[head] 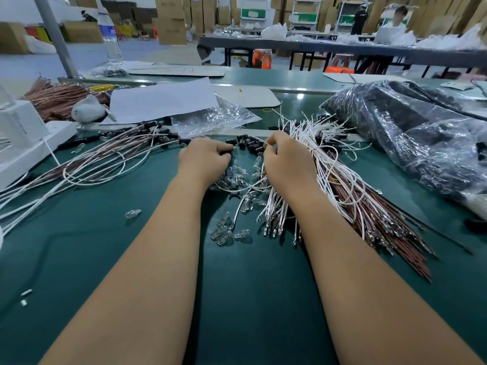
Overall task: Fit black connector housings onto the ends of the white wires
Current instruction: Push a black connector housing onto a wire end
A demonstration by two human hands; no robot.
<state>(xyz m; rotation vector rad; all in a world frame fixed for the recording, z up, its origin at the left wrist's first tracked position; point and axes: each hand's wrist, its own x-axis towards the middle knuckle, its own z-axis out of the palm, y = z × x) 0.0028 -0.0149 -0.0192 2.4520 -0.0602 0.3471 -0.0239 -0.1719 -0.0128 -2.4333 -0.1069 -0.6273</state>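
A loose heap of small black connector housings (249,144) lies on the green mat between my two hands. My left hand (204,158) has its fingers curled around a black housing at the heap's left edge. My right hand (286,159) pinches the end of a thin white wire near the heap's right side. A thick bundle of white wires (320,143) fans out under and behind my right hand, lying over brown wires (374,214). Wires with housings fitted (126,151) lie in a pile to the left.
Several small clear glass bulbs (232,234) are scattered on the mat (250,299) between my forearms. A large clear bag of black parts (411,133) fills the right. A white box (23,138) stands at the left edge, paper sheets (163,98) and a water bottle (110,40) behind.
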